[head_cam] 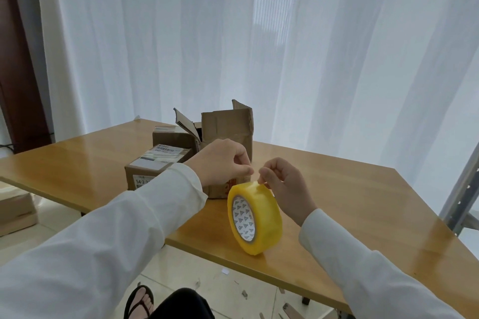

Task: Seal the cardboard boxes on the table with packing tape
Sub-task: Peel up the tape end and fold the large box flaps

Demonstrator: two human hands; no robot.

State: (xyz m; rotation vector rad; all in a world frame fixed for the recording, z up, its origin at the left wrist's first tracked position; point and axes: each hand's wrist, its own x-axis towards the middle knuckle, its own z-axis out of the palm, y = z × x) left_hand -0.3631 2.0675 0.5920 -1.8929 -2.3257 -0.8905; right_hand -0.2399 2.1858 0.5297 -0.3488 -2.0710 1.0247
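Yellow tape roll stands on edge; right hand pinches its top, left hand pinches beside

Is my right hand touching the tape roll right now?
Touching. The head view shows the right hand's fingertips pinching at the top rim of the yellow tape roll, standing on edge.
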